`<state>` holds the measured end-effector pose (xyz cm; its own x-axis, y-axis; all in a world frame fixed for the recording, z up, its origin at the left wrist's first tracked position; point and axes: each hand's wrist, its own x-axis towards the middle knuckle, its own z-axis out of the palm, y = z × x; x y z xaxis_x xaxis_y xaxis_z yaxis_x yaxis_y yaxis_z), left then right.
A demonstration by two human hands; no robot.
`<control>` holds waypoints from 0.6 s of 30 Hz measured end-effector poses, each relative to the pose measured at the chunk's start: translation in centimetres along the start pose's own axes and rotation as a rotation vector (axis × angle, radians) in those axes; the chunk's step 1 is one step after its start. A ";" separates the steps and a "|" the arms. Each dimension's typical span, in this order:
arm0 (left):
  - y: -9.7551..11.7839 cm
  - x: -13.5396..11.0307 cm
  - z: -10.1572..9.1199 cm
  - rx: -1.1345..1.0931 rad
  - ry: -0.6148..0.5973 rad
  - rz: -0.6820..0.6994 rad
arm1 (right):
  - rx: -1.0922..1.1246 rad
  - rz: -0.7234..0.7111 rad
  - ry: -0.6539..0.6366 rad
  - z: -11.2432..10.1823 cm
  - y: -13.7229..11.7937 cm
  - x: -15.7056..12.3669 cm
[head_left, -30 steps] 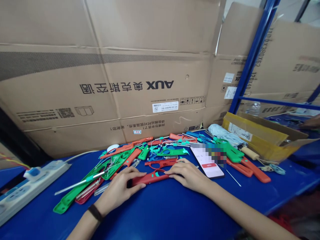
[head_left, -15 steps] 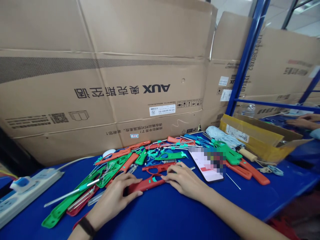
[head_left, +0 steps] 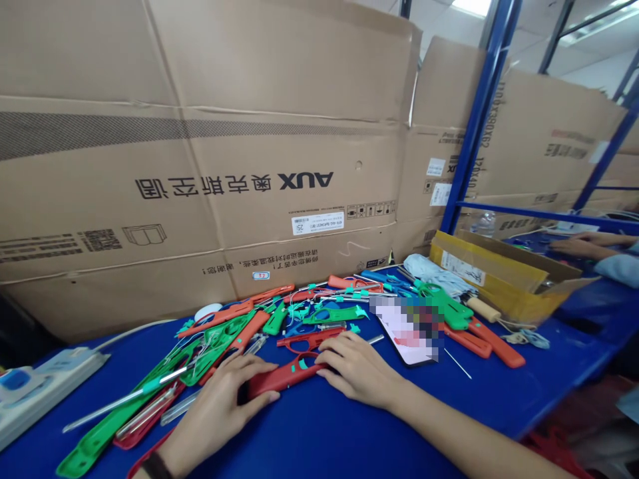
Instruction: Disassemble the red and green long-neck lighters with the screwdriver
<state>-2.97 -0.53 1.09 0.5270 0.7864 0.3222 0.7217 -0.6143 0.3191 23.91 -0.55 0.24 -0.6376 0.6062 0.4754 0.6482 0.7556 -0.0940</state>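
A red long-reach lighter casing (head_left: 284, 378) with small turquoise parts lies low over the blue table, between my two hands. My left hand (head_left: 232, 392) is closed round its wide left end, thumb along the near side. My right hand (head_left: 354, 369) pinches the narrow right end, fingertips partly hidden. Just behind it sits another red lighter casing (head_left: 312, 338) with a trigger loop. To the left, green casing halves (head_left: 80, 452) and a metal lighter tube (head_left: 112, 407) lie beside my left wrist. A green casing (head_left: 337, 314) rests farther back.
A phone (head_left: 412, 342) lies right of my right hand, near a thin screwdriver (head_left: 459, 364). A yellow-taped box (head_left: 504, 286) and orange casings (head_left: 496, 342) are at the right. A power strip (head_left: 50, 392) sits at left. Cardboard (head_left: 239, 133) stands behind. A co-worker's hand (head_left: 582, 246) shows far right.
The view has shifted slightly, so the table things appear farther left. Both hands keep their hold on the red lighter casing, with little other movement.
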 end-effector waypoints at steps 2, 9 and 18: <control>0.0 0.0 0.0 -0.004 0.006 0.000 | -0.012 -0.016 0.016 0.2 0.0 0.0; 0.5 0.2 -0.5 -0.043 -0.075 -0.051 | 0.018 -0.083 0.112 0.7 0.3 -0.3; 0.5 0.1 -0.5 -0.077 -0.066 -0.061 | 0.027 -0.095 0.107 0.5 -0.1 -0.5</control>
<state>-2.82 -0.78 1.72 0.5131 0.8236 0.2417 0.7183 -0.5662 0.4043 23.93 -0.84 -0.40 -0.6466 0.5030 0.5735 0.5746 0.8156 -0.0674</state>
